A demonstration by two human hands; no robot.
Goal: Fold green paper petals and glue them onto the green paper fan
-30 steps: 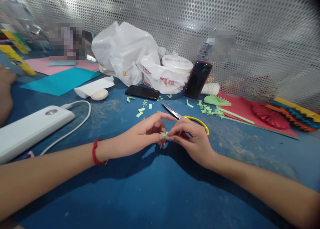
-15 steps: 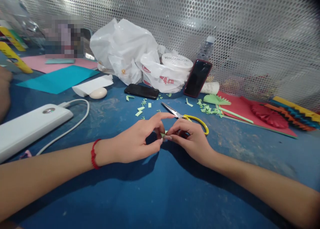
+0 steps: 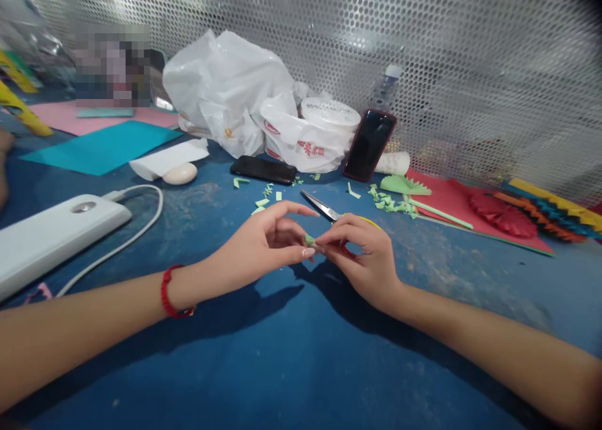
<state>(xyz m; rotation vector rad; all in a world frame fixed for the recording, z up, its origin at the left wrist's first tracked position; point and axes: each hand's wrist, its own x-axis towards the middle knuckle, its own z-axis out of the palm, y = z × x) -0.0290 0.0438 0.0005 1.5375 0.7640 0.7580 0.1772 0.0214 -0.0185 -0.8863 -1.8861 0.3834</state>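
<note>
Head view: bag (image 3: 306,146) holds tub (image 3: 330,111); right fingers (image 3: 347,232) pinch green paper (image 3: 309,239).

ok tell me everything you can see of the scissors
The scissors have slim silver blades, metal by the look of them, narrowing to a point and seemingly closed. A strip of yellow handle shows past the right hand, which hides the rest. They lie on the blue table, tip pointing away from the person and leftward, with green scraps nearby. Whether the hand touches them is hidden.
</note>
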